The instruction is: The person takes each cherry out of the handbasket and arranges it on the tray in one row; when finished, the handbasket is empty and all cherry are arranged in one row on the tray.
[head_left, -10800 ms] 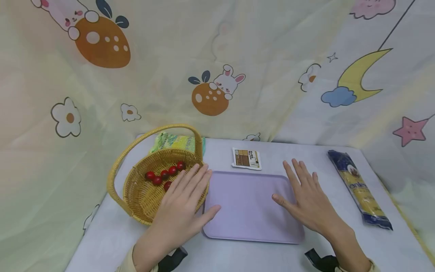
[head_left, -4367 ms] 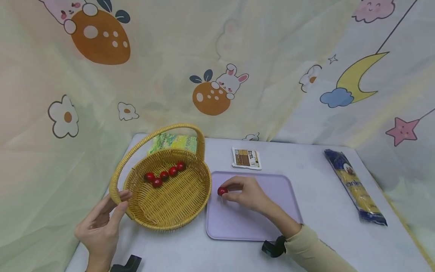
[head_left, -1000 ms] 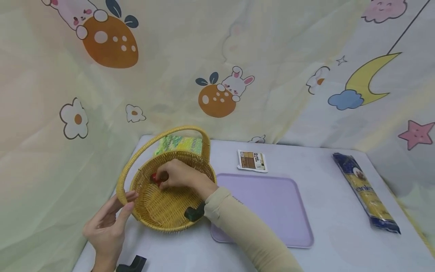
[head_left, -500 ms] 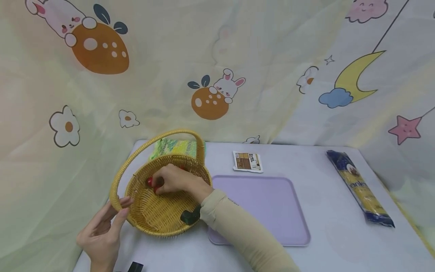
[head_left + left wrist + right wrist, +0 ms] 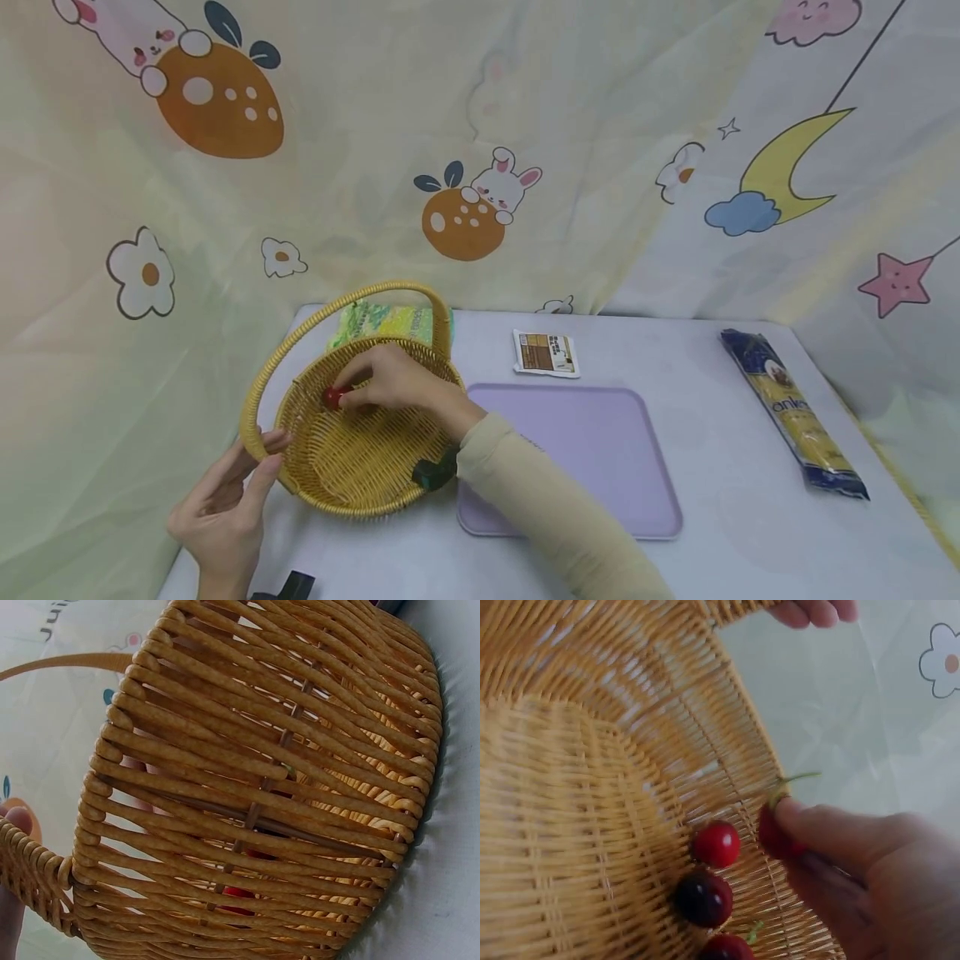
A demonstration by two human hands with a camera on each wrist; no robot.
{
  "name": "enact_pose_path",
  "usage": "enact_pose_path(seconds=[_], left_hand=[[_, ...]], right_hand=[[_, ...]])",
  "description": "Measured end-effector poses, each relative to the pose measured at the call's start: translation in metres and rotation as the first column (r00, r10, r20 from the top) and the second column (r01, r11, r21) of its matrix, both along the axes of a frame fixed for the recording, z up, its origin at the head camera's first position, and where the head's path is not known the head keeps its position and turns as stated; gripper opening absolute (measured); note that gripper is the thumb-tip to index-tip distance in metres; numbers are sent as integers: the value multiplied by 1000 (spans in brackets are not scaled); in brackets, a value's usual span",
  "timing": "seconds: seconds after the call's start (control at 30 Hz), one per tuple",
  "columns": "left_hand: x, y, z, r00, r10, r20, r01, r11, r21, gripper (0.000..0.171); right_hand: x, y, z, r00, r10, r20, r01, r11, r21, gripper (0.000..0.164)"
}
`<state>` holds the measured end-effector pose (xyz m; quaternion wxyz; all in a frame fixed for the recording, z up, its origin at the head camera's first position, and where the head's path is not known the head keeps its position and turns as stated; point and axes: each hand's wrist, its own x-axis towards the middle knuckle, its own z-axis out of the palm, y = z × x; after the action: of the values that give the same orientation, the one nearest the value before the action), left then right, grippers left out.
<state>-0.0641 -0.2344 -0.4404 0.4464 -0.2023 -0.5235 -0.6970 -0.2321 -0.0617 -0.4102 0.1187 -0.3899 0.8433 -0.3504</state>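
In the head view a yellow wicker basket stands left of a lilac tray. My left hand grips the base of its handle on the left side. My right hand is inside the basket; the right wrist view shows its thumb and fingers pinching a red cherry with a green stem. Beside that one lie a bright red cherry, a dark cherry and another cherry at the frame's bottom. The left wrist view sees mostly the basket's woven side.
Behind the basket lies a green and yellow packet. A small white and brown sachet is behind the tray, and a long blue and gold packet lies at the right. My right sleeve covers part of the tray.
Both hands were spread open at first. Later my left hand held the handle while my right pinched a cherry over the tray. Since then my right hand has moved into the basket and pinched a cherry.
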Motion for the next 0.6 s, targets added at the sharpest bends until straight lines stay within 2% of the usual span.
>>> enact_pose_path(seconds=[0.1, 0.33, 0.6], left_hand=[[-1, 0, 0, 1000, -4, -5, 4, 1000, 5, 36], [-1, 0, 0, 1000, -17, -21, 17, 1000, 15, 36], [0, 0, 2, 1000, -3, 12, 3, 1000, 3, 37]], right_hand=[[5, 11, 9, 998, -49, 30, 51, 996, -72, 19], [19, 57, 26, 998, -64, -11, 60, 975, -214, 22], [38, 124, 34, 988, -144, 63, 156, 940, -303, 21]])
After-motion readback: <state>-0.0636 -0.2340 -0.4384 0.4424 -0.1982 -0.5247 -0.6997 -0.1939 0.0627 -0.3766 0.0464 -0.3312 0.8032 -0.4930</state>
